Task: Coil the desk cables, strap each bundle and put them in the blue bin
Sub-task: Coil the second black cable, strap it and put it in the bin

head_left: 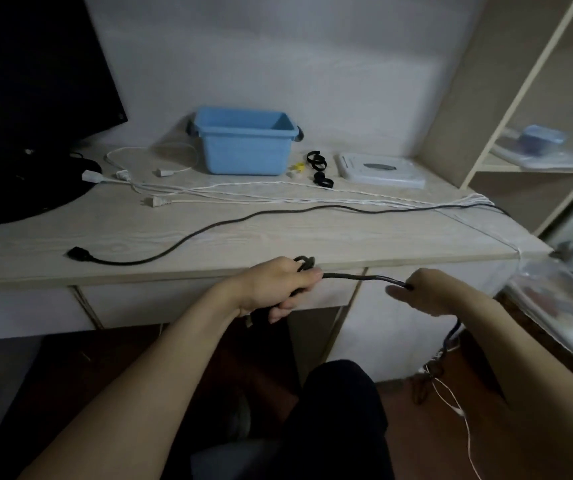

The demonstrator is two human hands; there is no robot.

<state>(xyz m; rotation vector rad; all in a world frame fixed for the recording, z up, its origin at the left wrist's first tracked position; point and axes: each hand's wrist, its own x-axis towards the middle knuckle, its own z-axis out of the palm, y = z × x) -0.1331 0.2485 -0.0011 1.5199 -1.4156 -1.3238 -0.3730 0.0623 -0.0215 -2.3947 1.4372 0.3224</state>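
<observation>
A black cable [354,277] stretches between my two hands just in front of the desk edge. My left hand [278,287] grips a small coil of it, loops showing above the fingers. My right hand [423,292] holds the cable further along, and the rest hangs down to the floor. A second black cable [229,221] with a plug at its left end lies across the desk. White cables [243,195] lie behind it. The blue bin [243,147] stands at the back of the desk. Black straps [318,168] lie to its right.
A dark monitor [28,109] on a round base fills the left of the desk. A flat white device [378,169] lies right of the straps. Shelves [534,133] stand at the right. Loose white wires [451,403] trail on the floor beside my dark-trousered knee.
</observation>
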